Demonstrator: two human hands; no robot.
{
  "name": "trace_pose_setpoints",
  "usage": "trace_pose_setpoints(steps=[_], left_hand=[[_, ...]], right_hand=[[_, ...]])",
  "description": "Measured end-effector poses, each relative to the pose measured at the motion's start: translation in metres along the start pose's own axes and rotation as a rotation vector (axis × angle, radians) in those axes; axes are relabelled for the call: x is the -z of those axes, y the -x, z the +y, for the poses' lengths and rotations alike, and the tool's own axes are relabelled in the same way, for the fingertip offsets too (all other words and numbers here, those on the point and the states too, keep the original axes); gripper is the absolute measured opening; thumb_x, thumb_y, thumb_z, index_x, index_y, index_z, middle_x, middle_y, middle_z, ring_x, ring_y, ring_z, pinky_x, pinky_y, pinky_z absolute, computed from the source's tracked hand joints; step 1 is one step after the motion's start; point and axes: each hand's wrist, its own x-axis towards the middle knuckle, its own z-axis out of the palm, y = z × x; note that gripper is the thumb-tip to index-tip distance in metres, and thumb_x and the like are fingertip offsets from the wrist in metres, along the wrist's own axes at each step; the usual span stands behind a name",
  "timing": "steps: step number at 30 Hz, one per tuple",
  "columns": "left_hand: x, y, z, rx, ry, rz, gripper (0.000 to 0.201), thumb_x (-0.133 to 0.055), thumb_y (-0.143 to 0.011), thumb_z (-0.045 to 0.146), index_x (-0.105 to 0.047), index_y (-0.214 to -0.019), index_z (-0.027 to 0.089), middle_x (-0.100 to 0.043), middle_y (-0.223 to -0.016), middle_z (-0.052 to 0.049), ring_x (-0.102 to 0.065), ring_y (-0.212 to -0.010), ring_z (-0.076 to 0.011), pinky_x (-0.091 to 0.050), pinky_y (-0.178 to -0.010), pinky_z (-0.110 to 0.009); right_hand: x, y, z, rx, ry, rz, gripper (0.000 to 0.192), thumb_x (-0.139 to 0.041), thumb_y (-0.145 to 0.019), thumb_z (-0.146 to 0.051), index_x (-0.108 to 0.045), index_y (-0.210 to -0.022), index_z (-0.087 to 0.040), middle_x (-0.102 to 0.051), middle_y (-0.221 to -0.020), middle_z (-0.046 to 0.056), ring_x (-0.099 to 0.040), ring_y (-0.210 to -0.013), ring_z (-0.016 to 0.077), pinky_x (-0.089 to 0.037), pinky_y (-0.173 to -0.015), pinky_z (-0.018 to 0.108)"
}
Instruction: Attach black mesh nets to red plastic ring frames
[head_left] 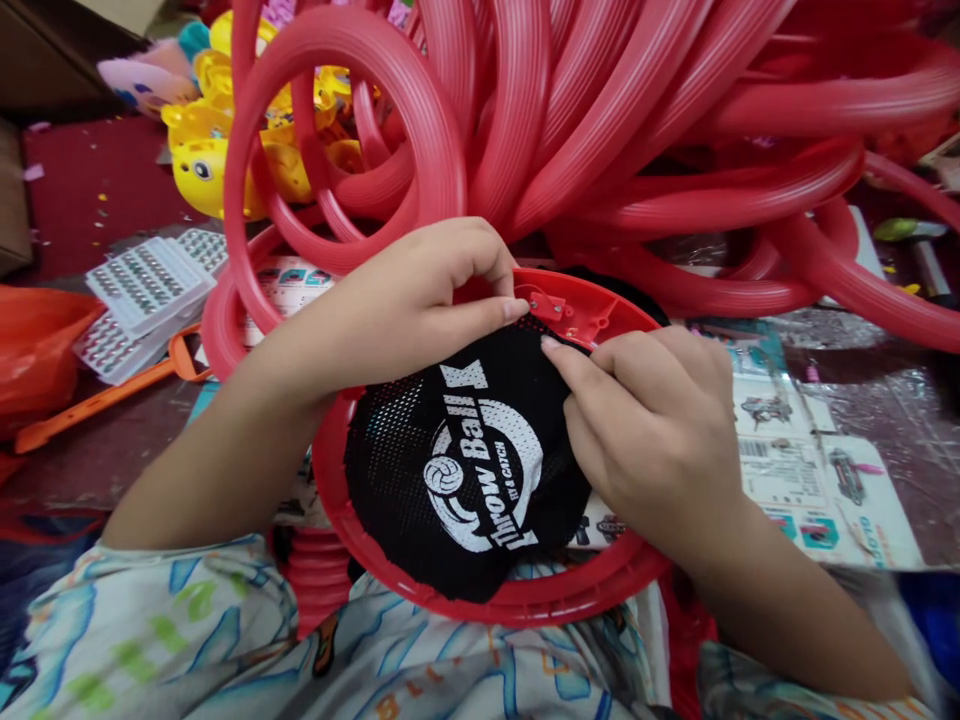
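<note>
A red round plastic frame (600,603) lies over my lap, tilted against the table edge. Across its inside hangs a black mesh cloth (397,480) printed with white "Throw Ball" lettering and a ball logo. My left hand (457,290) is closed at the frame's far rim, thumb on the inner side by the cloth's edge, fingers curled over the rim and partly hidden. Beside it my right hand (652,430) pinches the cloth's upper right edge, its other fingers curled in. Between the hands a small red plastic bracket (546,306) shows inside the rim.
Many red ribbed plastic rings (615,110) are heaped behind the frame. To the left are yellow animal-shaped parts (210,175), clear trays of small metal pieces (150,285), an orange plastic stick (105,398) and an orange bag (37,350). Printed cardboard (840,490) covers the table at right.
</note>
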Motion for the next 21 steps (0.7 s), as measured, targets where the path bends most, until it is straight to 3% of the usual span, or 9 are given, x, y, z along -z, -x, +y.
trace_pose_setpoints(steps=[10, 21], left_hand=[[-0.0033, -0.0008, -0.0006, 0.006, -0.094, 0.022, 0.011, -0.054, -0.086, 0.026, -0.055, -0.079, 0.017, -0.064, -0.089, -0.005, -0.058, -0.083, -0.0178, -0.046, -0.079, -0.034], [-0.0078, -0.0026, -0.0037, 0.019, -0.136, 0.022, 0.010, -0.054, -0.082, 0.024, -0.055, -0.073, 0.019, -0.065, -0.089, -0.004, -0.060, -0.088, -0.0187, -0.048, -0.081, -0.033]], right_hand=[[-0.0036, 0.0022, -0.0001, -0.009, 0.028, -0.048, 0.026, -0.048, -0.092, -0.017, -0.068, -0.107, -0.010, -0.055, -0.070, 0.004, -0.044, -0.073, 0.0196, -0.031, -0.067, 0.035], [-0.0041, 0.0001, 0.0041, -0.130, -0.150, 0.008, 0.023, -0.050, -0.091, -0.016, -0.071, -0.101, -0.016, -0.064, -0.075, 0.005, -0.049, -0.070, 0.0186, -0.037, -0.067, 0.036]])
